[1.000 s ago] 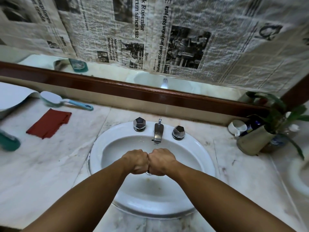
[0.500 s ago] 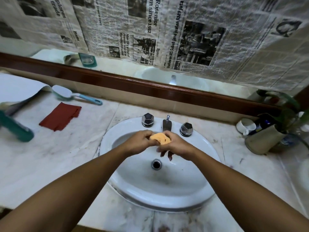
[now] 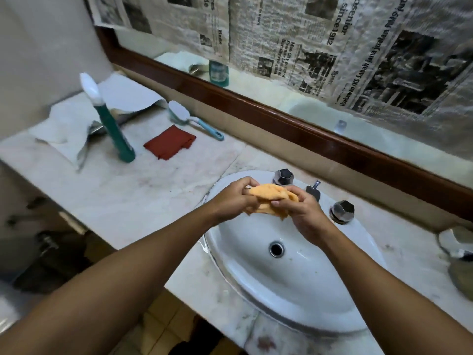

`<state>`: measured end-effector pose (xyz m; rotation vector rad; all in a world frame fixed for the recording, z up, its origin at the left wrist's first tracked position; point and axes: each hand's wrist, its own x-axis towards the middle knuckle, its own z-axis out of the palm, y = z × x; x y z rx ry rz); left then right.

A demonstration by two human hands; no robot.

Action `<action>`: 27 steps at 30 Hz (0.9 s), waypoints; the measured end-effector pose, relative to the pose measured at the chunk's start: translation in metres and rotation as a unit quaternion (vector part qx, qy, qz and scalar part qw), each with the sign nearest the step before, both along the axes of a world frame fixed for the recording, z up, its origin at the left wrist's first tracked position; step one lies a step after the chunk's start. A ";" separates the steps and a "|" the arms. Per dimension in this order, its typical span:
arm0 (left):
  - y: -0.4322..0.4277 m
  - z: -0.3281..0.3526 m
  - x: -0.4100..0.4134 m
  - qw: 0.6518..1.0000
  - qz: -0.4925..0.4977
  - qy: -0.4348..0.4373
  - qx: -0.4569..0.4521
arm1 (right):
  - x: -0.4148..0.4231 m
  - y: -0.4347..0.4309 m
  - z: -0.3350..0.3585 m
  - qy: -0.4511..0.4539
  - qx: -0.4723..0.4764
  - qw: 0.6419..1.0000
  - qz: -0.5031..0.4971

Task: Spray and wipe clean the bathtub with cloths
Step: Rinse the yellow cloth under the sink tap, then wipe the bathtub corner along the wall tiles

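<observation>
Both my hands hold a bunched orange cloth (image 3: 271, 198) over the back of the white sink basin (image 3: 294, 285), just in front of the taps. My left hand (image 3: 234, 198) grips its left end. My right hand (image 3: 302, 216) grips its right end, fingers curled over the top. A red cloth (image 3: 169, 142) lies flat on the marble counter to the left. Beside the red cloth stands a teal bottle with a white cap (image 3: 112, 129).
A blue-handled scrub brush (image 3: 189, 119) lies behind the red cloth. White paper and a foil sheet (image 3: 76, 129) cover the far left of the counter (image 3: 133, 196). Two chrome tap knobs (image 3: 284, 176) and a spout (image 3: 313, 192) sit behind the basin. Newspaper covers the mirror.
My hands went from fists pressed together low in the basin to holding the orange cloth up near the taps. The view swung left, bringing the bottle and counter end into sight.
</observation>
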<state>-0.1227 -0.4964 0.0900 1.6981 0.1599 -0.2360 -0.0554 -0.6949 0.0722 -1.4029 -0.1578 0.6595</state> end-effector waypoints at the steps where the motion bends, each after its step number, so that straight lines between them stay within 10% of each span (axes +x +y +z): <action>1: 0.001 0.002 -0.008 1.000 0.018 0.002 -0.003 | -0.001 0.006 -0.001 0.015 0.021 1.000 0.016; 11: 0.039 0.003 -0.180 0.949 0.311 0.056 0.024 | -0.089 0.116 0.004 -0.036 0.000 0.944 0.329; 18: 0.061 0.019 -0.393 0.824 0.557 0.032 0.104 | -0.264 0.218 0.013 0.003 -0.013 0.807 0.590; 27: 0.027 0.031 -0.631 0.714 0.669 0.060 0.197 | -0.517 0.272 0.021 -0.158 -0.061 0.608 0.776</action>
